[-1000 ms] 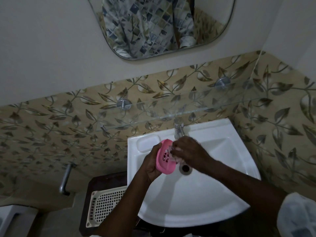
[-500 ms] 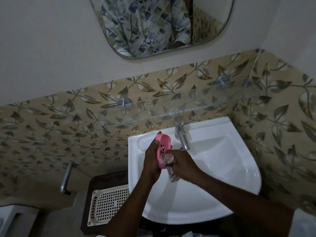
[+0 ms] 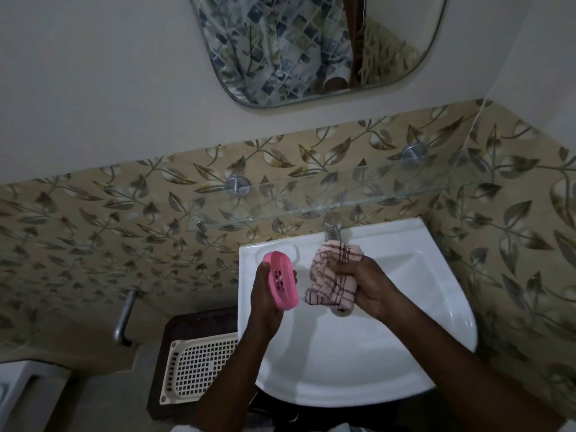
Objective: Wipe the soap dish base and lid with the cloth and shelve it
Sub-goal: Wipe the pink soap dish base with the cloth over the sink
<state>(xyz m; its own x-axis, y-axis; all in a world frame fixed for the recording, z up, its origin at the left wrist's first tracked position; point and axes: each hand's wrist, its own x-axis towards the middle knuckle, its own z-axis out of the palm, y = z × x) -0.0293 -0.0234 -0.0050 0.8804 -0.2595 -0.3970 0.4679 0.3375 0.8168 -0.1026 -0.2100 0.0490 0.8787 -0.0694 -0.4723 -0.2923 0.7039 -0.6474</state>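
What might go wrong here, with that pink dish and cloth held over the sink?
1. The left hand holds the dish tilted above the sink; it might slip and drop into the basin.
2. The cloth is bunched in the right hand, so the dish's slots may get a poor wipe.
3. The glass shelf juts out above the tap; shelving the dish, a hand could knock its edge.

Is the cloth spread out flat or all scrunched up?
Scrunched up: the cloth bunches in folds inside the right hand.
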